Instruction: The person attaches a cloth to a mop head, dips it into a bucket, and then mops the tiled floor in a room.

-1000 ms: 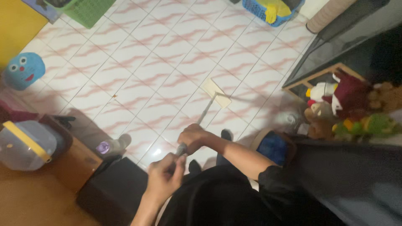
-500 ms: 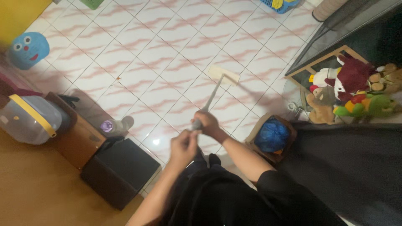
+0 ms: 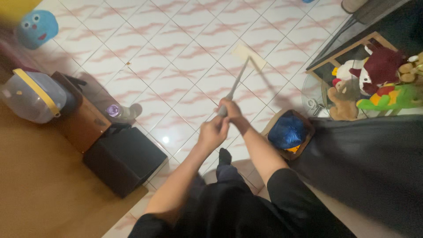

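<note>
Dim, motion blur, floor glare

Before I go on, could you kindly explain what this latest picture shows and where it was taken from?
It comes from a camera worn on a person's head, looking down at their own arms. Both hands grip a mop handle: the left hand lower, the right hand just above it. The flat mop head rests on the tiled floor. To the left stand a black box, a bottle and a clear container. To the right lie soft toys and a blue bag.
</note>
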